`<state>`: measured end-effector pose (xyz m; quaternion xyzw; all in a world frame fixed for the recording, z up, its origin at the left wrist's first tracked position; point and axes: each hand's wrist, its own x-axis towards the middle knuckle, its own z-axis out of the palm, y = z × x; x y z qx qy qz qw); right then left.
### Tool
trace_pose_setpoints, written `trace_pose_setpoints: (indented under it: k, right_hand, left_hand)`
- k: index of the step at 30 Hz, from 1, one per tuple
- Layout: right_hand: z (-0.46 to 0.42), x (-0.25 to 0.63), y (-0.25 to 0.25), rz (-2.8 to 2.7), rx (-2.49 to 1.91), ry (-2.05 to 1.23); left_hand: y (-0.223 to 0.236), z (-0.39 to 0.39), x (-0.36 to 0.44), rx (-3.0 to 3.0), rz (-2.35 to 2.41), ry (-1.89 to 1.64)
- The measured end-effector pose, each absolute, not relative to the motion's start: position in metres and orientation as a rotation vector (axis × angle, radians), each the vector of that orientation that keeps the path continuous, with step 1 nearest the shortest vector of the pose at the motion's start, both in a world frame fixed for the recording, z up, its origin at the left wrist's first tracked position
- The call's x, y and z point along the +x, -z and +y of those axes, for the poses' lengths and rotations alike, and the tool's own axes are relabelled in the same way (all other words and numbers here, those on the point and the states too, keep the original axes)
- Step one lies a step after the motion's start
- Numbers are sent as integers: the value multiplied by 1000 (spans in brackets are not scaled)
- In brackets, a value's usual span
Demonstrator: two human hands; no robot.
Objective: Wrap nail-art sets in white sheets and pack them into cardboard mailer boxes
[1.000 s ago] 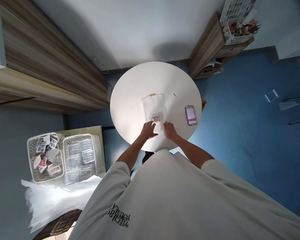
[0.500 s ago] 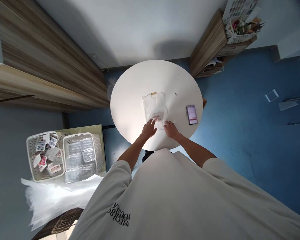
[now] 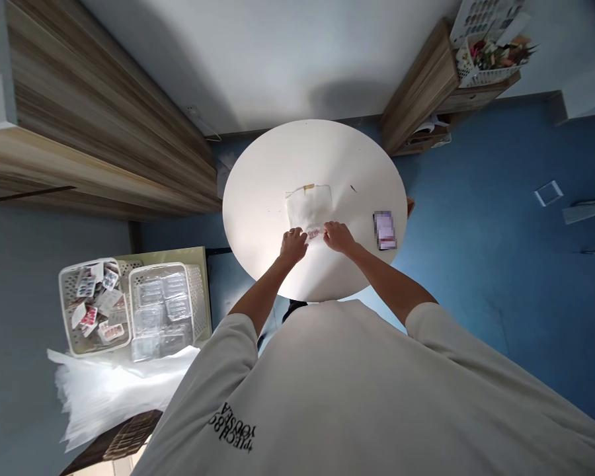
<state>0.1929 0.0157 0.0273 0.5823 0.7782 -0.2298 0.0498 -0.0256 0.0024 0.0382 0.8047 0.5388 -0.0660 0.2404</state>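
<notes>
On the round white table lies a thin, whitish, translucent wrapping sheet with a tan strip of tape at its far edge. Near its close edge is a small clear pack with pinkish-red pieces, partly covered by the sheet. My left hand grips the sheet at the pack's left end, fingers curled. At the right end, my right hand is closed on the sheet's edge. The fingertips are small in view, and the pack's underside is hidden.
A phone and a small dark sliver lie on the table's right part. To the left, one white basket holds carded packs, another clear plastic boxes. White sheets lie below them. Wooden cabinets stand left and back right.
Both hands have moved away from my body along the table. The sheet's near end, earlier flat below the pack, is now folded up around it, and less of the pack shows.
</notes>
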Motion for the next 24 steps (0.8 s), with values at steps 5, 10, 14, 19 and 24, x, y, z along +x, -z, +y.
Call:
trace_pose_setpoints:
  k: [5, 10, 14, 19, 24]
  right_hand:
    - [11, 193, -27, 2521, 1826, 589]
    - [-9, 192, -27, 2680, 1508, 524]
    - [-15, 189, -18, 2604, 1468, 582]
    - [-13, 184, -14, 2536, 1484, 582]
    - [-12, 179, -16, 2515, 1472, 515]
  left_hand:
    - [-31, 19, -25, 2126, 1608, 176]
    - [-25, 30, -21, 2131, 1591, 208]
    - [-19, 36, -18, 2134, 1599, 264]
    - [-17, 42, -16, 2128, 1604, 297]
    - [-25, 33, -22, 2207, 1543, 117]
